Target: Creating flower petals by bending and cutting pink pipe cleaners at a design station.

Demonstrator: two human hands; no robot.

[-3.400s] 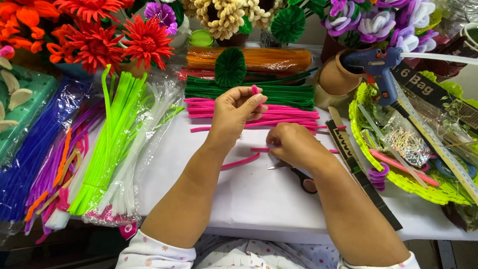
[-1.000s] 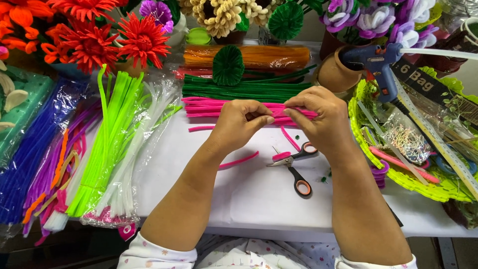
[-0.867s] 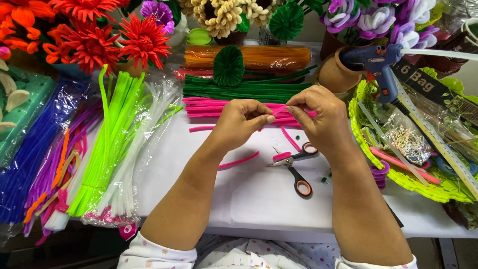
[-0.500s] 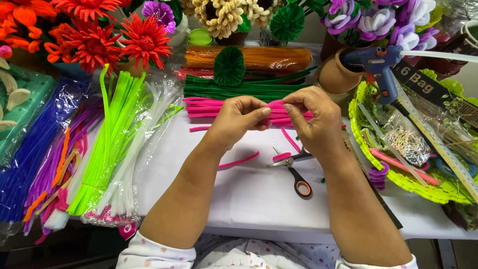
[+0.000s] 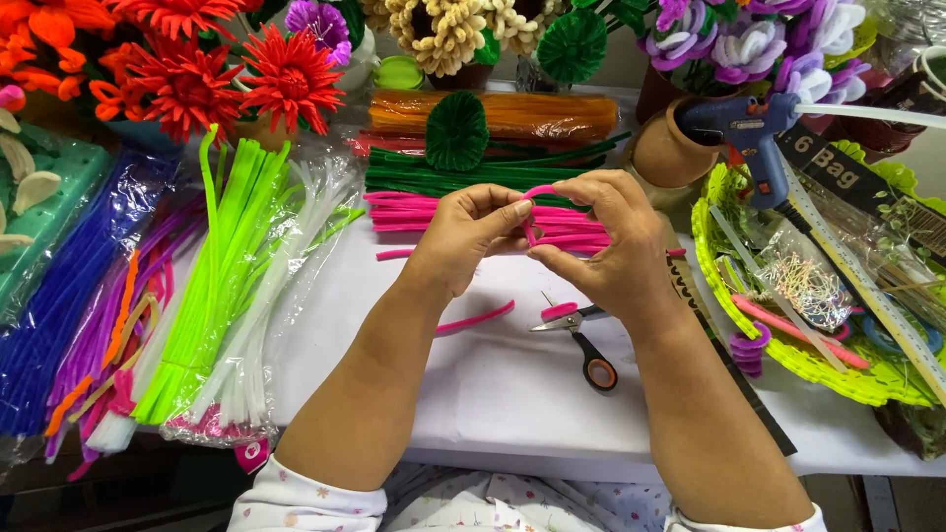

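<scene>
Pink pipe cleaner (image 5: 537, 202) sits pinched between both of your hands, held up above the middle of the counter (image 5: 493, 394), toward its far edge. Your left hand (image 5: 468, 232) is closed narrow, thumb and forefinger nipping the near end of the bent piece; your right hand (image 5: 606, 241) is curled round the other side, fingers gripping the same wire where it arcs over into a small loop. The wire's long axis runs roughly left to right between the two hands, with the loop rising at the top, so neither hand is nearer than the other: both are already touching it. Just behind your hands lies the bundle of pink stems (image 5: 434, 212), with the dark green stems (image 5: 463, 177) beyond it toward the far edge. Below your right hand, on the bare white cloth, rest the scissors (image 5: 581, 340) with blades pointing left, and a loose pink stem (image 5: 478, 317) lies just beside them. Lime green stems (image 5: 212, 266) spread along the left edge, and a yellow-green basket (image 5: 788, 345) sits at the right edge.
</scene>
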